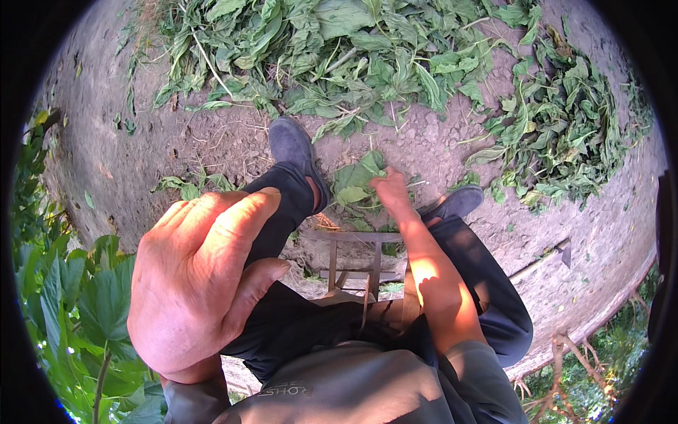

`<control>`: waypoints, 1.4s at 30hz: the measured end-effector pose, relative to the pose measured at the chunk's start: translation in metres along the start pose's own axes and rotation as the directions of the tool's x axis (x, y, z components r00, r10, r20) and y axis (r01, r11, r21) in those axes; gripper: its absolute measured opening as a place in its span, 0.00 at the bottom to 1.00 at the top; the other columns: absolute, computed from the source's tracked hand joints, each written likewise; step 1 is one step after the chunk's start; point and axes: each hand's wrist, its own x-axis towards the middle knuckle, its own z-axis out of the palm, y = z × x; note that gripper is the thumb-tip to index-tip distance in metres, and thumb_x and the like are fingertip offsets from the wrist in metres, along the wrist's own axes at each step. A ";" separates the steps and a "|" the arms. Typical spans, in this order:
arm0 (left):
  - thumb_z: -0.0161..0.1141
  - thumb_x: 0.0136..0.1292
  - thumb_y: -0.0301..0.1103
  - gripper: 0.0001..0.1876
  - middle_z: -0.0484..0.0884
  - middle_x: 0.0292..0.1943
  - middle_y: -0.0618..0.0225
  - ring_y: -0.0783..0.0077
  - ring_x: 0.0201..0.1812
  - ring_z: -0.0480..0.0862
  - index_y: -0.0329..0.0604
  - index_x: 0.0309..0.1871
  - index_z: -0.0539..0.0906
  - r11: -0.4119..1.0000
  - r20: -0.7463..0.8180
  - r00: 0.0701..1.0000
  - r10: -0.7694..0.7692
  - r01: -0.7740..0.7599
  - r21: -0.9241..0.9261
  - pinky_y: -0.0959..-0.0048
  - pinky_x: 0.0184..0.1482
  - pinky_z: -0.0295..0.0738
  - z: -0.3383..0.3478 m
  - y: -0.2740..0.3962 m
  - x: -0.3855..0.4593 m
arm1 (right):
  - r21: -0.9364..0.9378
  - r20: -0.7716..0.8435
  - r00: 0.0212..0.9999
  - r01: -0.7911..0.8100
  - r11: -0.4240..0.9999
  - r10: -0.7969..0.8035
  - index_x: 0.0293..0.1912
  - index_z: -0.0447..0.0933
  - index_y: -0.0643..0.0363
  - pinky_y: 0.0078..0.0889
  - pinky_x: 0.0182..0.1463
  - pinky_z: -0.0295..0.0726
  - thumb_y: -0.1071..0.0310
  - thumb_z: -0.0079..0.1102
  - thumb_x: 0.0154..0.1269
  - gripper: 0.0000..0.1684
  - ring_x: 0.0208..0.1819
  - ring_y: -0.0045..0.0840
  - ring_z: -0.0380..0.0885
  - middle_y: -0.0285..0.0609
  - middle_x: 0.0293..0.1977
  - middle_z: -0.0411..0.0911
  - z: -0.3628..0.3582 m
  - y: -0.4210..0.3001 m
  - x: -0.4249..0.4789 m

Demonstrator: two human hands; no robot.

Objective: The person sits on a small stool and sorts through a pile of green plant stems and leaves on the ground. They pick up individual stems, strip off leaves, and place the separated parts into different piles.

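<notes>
My left hand is raised close to the camera above my left thigh, its fingers curled and nothing visible in it. Down between my shoes, my right hand pinches the edge of some green leaves near the ground. Beyond both feet lies a wide heap of wilted green leaves with a few pale stems in it. Another leaf pile lies at the right. Whether my left palm hides something cannot be seen.
I sit on a low wooden stool with dark shoes on bare soil. A long-handled tool lies at the right. Leafy plants stand at the left, and bare branches show at the lower right.
</notes>
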 end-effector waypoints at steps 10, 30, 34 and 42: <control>0.68 0.50 0.38 0.26 0.80 0.41 0.54 0.50 0.38 0.79 0.33 0.52 0.78 0.995 -0.127 0.990 0.068 -0.057 0.088 0.59 0.42 0.73 0.002 0.007 0.000 | 0.307 0.114 0.979 -0.194 0.932 0.166 0.45 0.75 0.72 0.35 0.20 0.81 0.81 0.62 0.50 0.19 0.25 0.31 0.79 0.47 0.32 0.79 -0.125 -0.061 -0.006; 0.68 0.50 0.37 0.27 0.80 0.38 0.54 0.50 0.37 0.79 0.32 0.52 0.77 0.998 -0.027 1.000 0.001 0.000 0.069 0.60 0.41 0.73 0.000 0.006 0.005 | -0.199 -0.544 0.816 0.099 0.975 -0.194 0.62 0.67 0.73 0.25 0.50 0.76 0.54 0.67 0.58 0.40 0.45 0.31 0.79 0.55 0.46 0.80 -0.318 -0.117 0.044; 0.69 0.50 0.37 0.27 0.81 0.40 0.54 0.51 0.40 0.81 0.33 0.52 0.77 0.997 0.004 1.000 -0.020 0.020 0.070 0.59 0.43 0.74 -0.002 0.003 0.008 | -0.493 -0.590 0.748 -0.036 0.869 -0.303 0.66 0.57 0.73 0.37 0.64 0.69 0.53 0.74 0.51 0.54 0.59 0.47 0.74 0.65 0.56 0.73 -0.293 -0.101 0.090; 0.69 0.49 0.41 0.28 0.80 0.40 0.52 0.48 0.39 0.79 0.31 0.51 0.78 0.999 0.002 0.999 -0.032 0.032 0.036 0.58 0.43 0.73 0.000 0.002 0.020 | -0.551 -0.504 0.837 -0.122 0.825 -0.213 0.66 0.54 0.65 0.44 0.61 0.72 0.51 0.71 0.52 0.51 0.56 0.53 0.75 0.66 0.53 0.75 -0.267 -0.094 0.131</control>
